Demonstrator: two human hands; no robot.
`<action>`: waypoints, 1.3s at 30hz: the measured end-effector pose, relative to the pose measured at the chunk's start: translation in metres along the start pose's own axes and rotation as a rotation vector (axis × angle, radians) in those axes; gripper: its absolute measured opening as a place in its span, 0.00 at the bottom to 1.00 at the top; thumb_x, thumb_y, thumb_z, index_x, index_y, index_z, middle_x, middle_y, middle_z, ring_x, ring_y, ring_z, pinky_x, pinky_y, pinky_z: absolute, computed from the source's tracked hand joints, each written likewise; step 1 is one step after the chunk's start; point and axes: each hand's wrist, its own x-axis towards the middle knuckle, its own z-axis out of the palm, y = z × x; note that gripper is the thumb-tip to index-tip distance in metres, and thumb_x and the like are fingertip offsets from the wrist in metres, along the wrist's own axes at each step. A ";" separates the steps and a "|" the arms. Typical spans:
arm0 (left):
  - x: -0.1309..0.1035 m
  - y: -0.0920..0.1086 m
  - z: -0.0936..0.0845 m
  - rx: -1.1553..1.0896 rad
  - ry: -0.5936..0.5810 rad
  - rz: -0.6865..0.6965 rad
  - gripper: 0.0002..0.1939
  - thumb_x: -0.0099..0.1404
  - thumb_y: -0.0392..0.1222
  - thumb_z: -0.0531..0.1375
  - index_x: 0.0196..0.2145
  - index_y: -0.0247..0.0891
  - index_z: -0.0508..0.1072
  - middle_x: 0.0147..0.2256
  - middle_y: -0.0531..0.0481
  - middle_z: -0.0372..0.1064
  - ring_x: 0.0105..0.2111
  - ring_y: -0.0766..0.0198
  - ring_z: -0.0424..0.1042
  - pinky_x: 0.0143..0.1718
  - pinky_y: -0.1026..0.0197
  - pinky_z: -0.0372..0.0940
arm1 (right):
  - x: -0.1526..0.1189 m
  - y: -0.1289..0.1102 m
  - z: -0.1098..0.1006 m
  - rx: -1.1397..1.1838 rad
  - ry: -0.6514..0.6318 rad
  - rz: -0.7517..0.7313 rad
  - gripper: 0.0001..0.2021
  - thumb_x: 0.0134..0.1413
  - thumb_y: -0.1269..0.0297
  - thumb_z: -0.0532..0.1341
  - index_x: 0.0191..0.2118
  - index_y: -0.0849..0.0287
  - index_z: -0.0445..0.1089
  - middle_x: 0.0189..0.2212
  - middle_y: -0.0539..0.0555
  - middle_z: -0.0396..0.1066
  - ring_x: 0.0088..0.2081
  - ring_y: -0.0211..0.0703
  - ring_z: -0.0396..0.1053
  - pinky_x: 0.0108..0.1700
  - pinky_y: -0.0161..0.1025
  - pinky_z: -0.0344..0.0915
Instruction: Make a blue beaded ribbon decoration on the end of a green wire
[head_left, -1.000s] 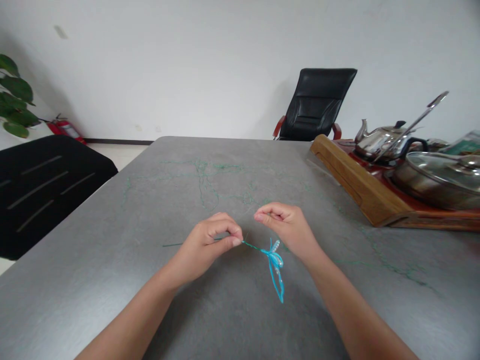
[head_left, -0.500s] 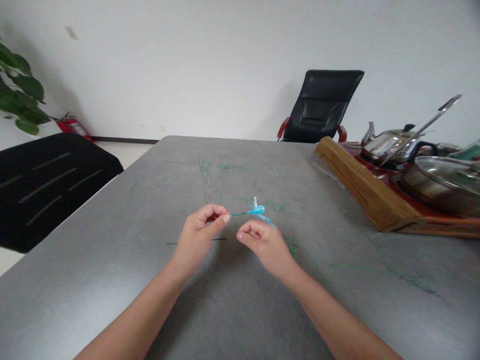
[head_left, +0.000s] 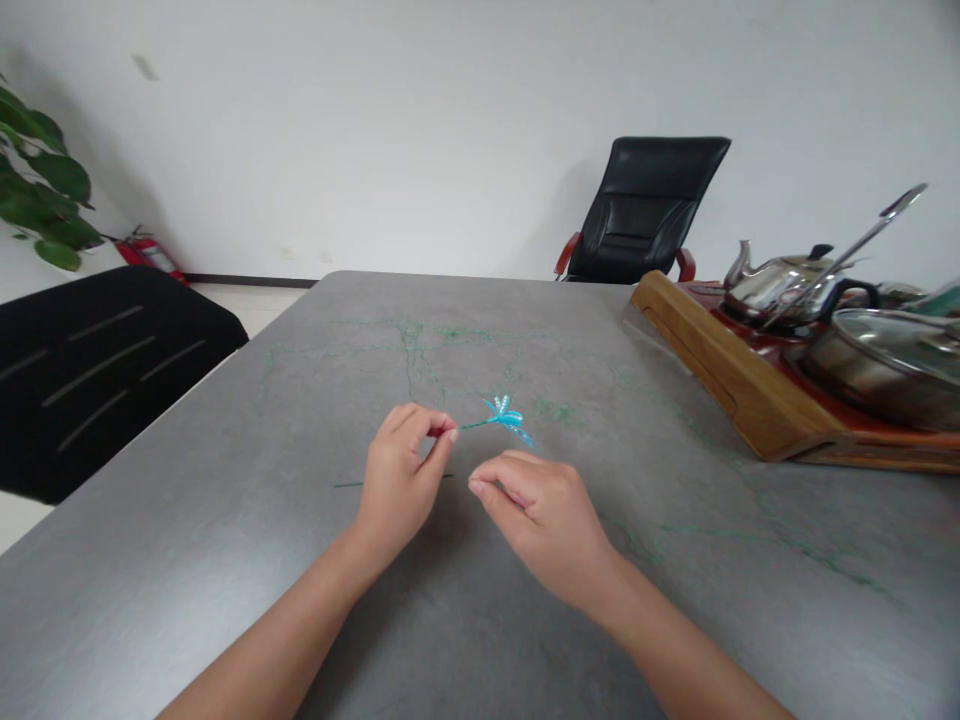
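Observation:
A small blue beaded flower on a thin green stem points right from my left hand, whose thumb and forefinger pinch the stem's end. Just below and right of the flower is my right hand, its thumb and forefinger pressed together; whatever they hold, if anything, is too small to make out. A thin dark green stick lies on the grey table, partly hidden behind my left hand.
Green thread-like lines cross the table. At the right, a wooden tray bears a metal kettle and a lidded pan. Black chairs stand beyond the table and at the left. A plant is far left.
The flower has turned, and its petals now spread differently. My right hand has moved slightly down, away from the flower. My left hand still pinches the stem.

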 end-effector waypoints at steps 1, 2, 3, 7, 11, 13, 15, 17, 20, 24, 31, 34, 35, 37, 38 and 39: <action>-0.001 0.000 0.000 0.028 -0.007 0.035 0.05 0.65 0.34 0.57 0.31 0.38 0.71 0.30 0.50 0.69 0.34 0.60 0.67 0.37 0.59 0.61 | 0.000 0.000 -0.003 -0.012 0.003 -0.011 0.11 0.61 0.68 0.55 0.31 0.56 0.72 0.25 0.49 0.71 0.29 0.39 0.68 0.33 0.36 0.58; -0.001 -0.001 0.000 0.051 -0.017 0.070 0.05 0.66 0.34 0.56 0.32 0.38 0.70 0.31 0.50 0.69 0.35 0.60 0.67 0.37 0.58 0.61 | 0.000 0.000 -0.006 -0.021 0.011 -0.020 0.11 0.62 0.68 0.54 0.31 0.56 0.72 0.26 0.49 0.71 0.29 0.39 0.68 0.33 0.36 0.59; -0.001 -0.001 0.000 0.071 -0.028 0.104 0.05 0.66 0.33 0.56 0.33 0.38 0.71 0.31 0.49 0.70 0.35 0.59 0.66 0.38 0.58 0.61 | 0.000 0.000 -0.009 -0.027 0.021 -0.028 0.11 0.62 0.68 0.54 0.31 0.56 0.72 0.26 0.49 0.71 0.30 0.38 0.68 0.34 0.36 0.59; 0.000 -0.004 0.000 0.151 -0.073 0.222 0.06 0.67 0.34 0.56 0.34 0.38 0.72 0.33 0.47 0.71 0.35 0.58 0.65 0.37 0.56 0.60 | 0.002 0.003 -0.023 -0.059 0.091 -0.050 0.10 0.62 0.68 0.56 0.32 0.56 0.73 0.26 0.48 0.72 0.29 0.38 0.69 0.33 0.35 0.59; 0.002 -0.003 -0.001 0.161 -0.208 0.325 0.08 0.69 0.33 0.54 0.36 0.38 0.72 0.33 0.47 0.71 0.36 0.58 0.64 0.38 0.55 0.58 | 0.005 0.010 -0.036 -0.105 0.146 -0.046 0.09 0.61 0.68 0.58 0.32 0.55 0.74 0.25 0.48 0.72 0.28 0.37 0.68 0.32 0.35 0.59; 0.003 -0.002 -0.003 0.105 -0.302 0.339 0.08 0.69 0.32 0.53 0.36 0.38 0.72 0.33 0.48 0.70 0.36 0.59 0.64 0.39 0.56 0.57 | 0.007 0.014 -0.040 -0.103 0.161 -0.039 0.09 0.60 0.68 0.59 0.31 0.55 0.75 0.25 0.47 0.73 0.28 0.37 0.68 0.31 0.35 0.58; 0.004 0.000 -0.004 0.002 -0.384 0.329 0.08 0.69 0.33 0.53 0.36 0.38 0.72 0.33 0.48 0.69 0.36 0.60 0.64 0.39 0.57 0.57 | 0.009 0.019 -0.043 -0.080 0.169 -0.034 0.08 0.59 0.69 0.59 0.31 0.56 0.75 0.25 0.47 0.73 0.28 0.37 0.68 0.31 0.34 0.58; 0.005 0.002 -0.006 -0.121 -0.448 0.312 0.08 0.70 0.33 0.53 0.35 0.37 0.71 0.33 0.49 0.68 0.36 0.61 0.64 0.40 0.58 0.57 | 0.010 0.023 -0.044 -0.034 0.175 -0.026 0.07 0.58 0.69 0.60 0.31 0.56 0.76 0.25 0.48 0.74 0.28 0.36 0.68 0.32 0.34 0.58; 0.006 0.004 -0.008 -0.257 -0.512 0.257 0.08 0.70 0.35 0.54 0.33 0.37 0.71 0.32 0.51 0.67 0.36 0.63 0.64 0.41 0.60 0.57 | 0.012 0.029 -0.044 0.058 0.172 0.004 0.07 0.58 0.67 0.61 0.31 0.57 0.76 0.26 0.48 0.74 0.29 0.36 0.68 0.33 0.34 0.59; 0.007 0.007 -0.011 -0.389 -0.558 0.158 0.07 0.69 0.36 0.57 0.32 0.38 0.72 0.31 0.52 0.67 0.37 0.64 0.65 0.42 0.62 0.57 | 0.014 0.037 -0.040 0.188 0.156 0.088 0.07 0.55 0.64 0.62 0.29 0.58 0.75 0.24 0.48 0.73 0.27 0.36 0.65 0.32 0.34 0.58; 0.007 0.007 -0.012 -0.558 -0.449 -0.040 0.06 0.67 0.38 0.59 0.30 0.38 0.72 0.31 0.54 0.65 0.34 0.66 0.64 0.39 0.63 0.57 | 0.019 0.048 -0.020 0.394 0.054 0.255 0.11 0.50 0.58 0.62 0.26 0.60 0.73 0.16 0.45 0.57 0.20 0.34 0.51 0.24 0.34 0.47; 0.004 0.002 -0.007 -0.594 -0.366 -0.152 0.06 0.66 0.39 0.59 0.30 0.38 0.72 0.30 0.54 0.64 0.33 0.66 0.63 0.38 0.64 0.56 | 0.018 0.047 -0.007 0.428 0.005 0.227 0.11 0.50 0.59 0.62 0.23 0.60 0.69 0.18 0.46 0.59 0.22 0.34 0.54 0.25 0.34 0.50; 0.003 0.000 -0.005 -0.605 -0.332 -0.196 0.06 0.66 0.40 0.59 0.31 0.38 0.71 0.30 0.54 0.64 0.33 0.66 0.63 0.37 0.64 0.56 | 0.018 0.047 -0.002 0.421 -0.009 0.213 0.11 0.50 0.60 0.61 0.23 0.60 0.69 0.19 0.46 0.60 0.23 0.35 0.55 0.27 0.34 0.51; 0.002 -0.003 -0.002 -0.620 -0.262 -0.280 0.05 0.65 0.41 0.60 0.31 0.38 0.71 0.30 0.54 0.63 0.33 0.66 0.63 0.36 0.64 0.56 | 0.016 0.045 0.008 0.405 -0.023 0.210 0.10 0.52 0.61 0.61 0.24 0.59 0.69 0.19 0.46 0.60 0.24 0.35 0.57 0.28 0.34 0.52; 0.002 -0.004 -0.001 -0.619 -0.233 -0.313 0.06 0.65 0.41 0.60 0.31 0.38 0.71 0.30 0.54 0.64 0.32 0.66 0.63 0.36 0.64 0.56 | 0.015 0.044 0.012 0.398 -0.025 0.222 0.09 0.52 0.62 0.60 0.24 0.59 0.69 0.19 0.46 0.60 0.24 0.35 0.57 0.28 0.34 0.52; 0.002 -0.004 0.000 -0.614 -0.207 -0.340 0.06 0.64 0.41 0.60 0.31 0.38 0.71 0.29 0.54 0.64 0.32 0.66 0.63 0.36 0.64 0.56 | 0.014 0.043 0.015 0.392 -0.029 0.235 0.09 0.53 0.62 0.60 0.25 0.59 0.69 0.19 0.46 0.61 0.24 0.35 0.57 0.28 0.34 0.52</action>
